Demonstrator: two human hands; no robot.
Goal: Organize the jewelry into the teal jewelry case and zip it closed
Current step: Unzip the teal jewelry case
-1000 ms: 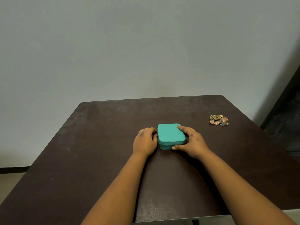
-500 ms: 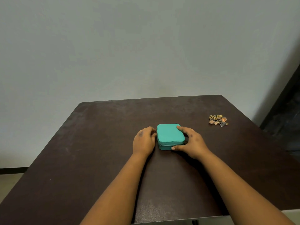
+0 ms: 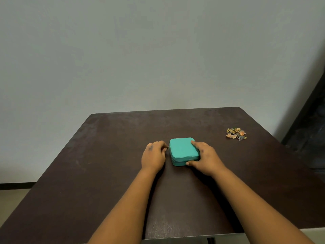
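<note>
A view from a head-worn camera looks down at a dark brown surface (image 3: 105, 155) that stands against a plain pale wall (image 3: 140, 59). Two bare forearms reach in from the bottom edge toward the middle.

A small teal jewelry case (image 3: 182, 149), rectangular with rounded corners, lies flat near the centre of the surface. Its lid is down, so nothing inside can be seen. A seam runs around its side where lid and base meet.

The left hand (image 3: 153, 155) sits just beside the left edge of the case, fingers curled. At its fingertips a tiny metallic piece, apparently the zipper pull (image 3: 168, 147), shows against the left side of the case, and the fingers seem to pinch it, though it is too small to be sure.

The right hand (image 3: 204, 158) grips the right side of the case: the fingers lie over the far right corner of the lid and the thumb presses on the near side, by the front right corner.

A small heap of jewelry (image 3: 236, 134), gold, orange and dark pieces tangled together, lies on the surface well apart from the case, toward the far right. Single pieces cannot be told apart.

At the right edge a dark doorway or panel (image 3: 309, 129) meets the wall.
</note>
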